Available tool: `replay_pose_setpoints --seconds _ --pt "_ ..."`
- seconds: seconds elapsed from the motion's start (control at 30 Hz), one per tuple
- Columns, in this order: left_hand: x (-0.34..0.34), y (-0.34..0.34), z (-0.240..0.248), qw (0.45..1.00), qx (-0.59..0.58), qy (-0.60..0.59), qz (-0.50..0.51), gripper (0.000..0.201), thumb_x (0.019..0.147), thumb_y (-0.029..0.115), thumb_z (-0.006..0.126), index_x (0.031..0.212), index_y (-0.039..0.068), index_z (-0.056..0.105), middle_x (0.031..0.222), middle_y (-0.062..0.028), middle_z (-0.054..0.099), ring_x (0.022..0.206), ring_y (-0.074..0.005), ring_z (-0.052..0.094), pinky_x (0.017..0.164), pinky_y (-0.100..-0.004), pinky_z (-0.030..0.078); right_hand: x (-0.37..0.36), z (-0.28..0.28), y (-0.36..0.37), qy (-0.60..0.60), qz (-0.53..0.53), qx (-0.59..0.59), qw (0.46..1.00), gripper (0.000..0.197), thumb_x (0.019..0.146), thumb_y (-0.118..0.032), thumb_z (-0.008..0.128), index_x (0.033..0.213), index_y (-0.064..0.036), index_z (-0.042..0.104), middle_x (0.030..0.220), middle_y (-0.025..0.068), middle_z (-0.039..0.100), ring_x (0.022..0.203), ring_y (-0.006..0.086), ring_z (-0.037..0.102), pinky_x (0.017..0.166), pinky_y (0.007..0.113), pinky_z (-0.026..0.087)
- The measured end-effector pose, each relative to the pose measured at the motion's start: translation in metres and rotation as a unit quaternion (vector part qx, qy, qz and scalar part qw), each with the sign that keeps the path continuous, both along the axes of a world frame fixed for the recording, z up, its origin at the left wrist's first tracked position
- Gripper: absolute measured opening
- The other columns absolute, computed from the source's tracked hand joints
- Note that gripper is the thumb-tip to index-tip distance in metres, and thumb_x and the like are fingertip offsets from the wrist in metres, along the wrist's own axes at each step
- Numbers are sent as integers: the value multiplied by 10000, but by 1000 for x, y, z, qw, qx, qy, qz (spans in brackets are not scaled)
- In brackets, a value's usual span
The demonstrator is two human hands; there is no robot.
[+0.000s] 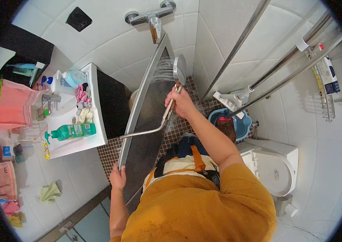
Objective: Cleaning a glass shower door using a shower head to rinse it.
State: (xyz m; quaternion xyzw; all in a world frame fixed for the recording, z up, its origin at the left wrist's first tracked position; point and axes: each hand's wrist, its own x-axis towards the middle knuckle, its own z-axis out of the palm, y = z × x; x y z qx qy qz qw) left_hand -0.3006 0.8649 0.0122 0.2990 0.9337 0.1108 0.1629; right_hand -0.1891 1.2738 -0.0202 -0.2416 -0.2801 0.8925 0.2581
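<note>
My right hand [179,102] is wrapped round the handle of a chrome shower head [180,69], with its metal hose [144,132] hanging below the grip. Fine jets of water spray leftward from it onto a tall panel [148,111] with a dark face and a pale metal frame. The panel stands on edge, tilted, its far end below the wall tap [154,24]. At the near lower end my left hand [117,176] grips the frame; its fingertips are partly hidden. Whether the panel's face is mesh or glass, I cannot tell.
A white washbasin [98,113] to the left holds a green pump bottle [74,131], other bottles and gloves. Right of me are a blue basin [241,127], a toilet [276,173] and long metal poles [235,50]. Small brown tiles [108,161] cover the floor.
</note>
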Motion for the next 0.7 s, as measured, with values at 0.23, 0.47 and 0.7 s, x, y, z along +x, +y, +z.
replay_pose_setpoints --seconds 0.23,0.47,0.7 --pt "-2 -4 -5 1000 6 -4 4 394 899 284 523 1188 17 500 851 -243 630 791 -405 621 686 -450 484 1 -12 -27 -18 67 -45 997 237 767 -6 534 886 -119 363 675 62 485 613 208 557 575 383 496" --pt "1 3 2 1000 -4 -13 4 374 902 283 519 1180 34 505 861 -239 629 806 -409 616 700 -450 483 -3 -24 -38 -15 79 -120 989 252 764 7 535 887 -120 355 671 66 487 610 209 554 573 391 497" --pt "-1 0 -1 1000 23 6 -7 359 903 268 517 1178 38 502 828 -226 630 774 -408 616 681 -454 481 -30 -22 25 53 -34 -70 996 178 791 -16 524 856 -106 385 659 87 504 631 235 558 588 418 495"
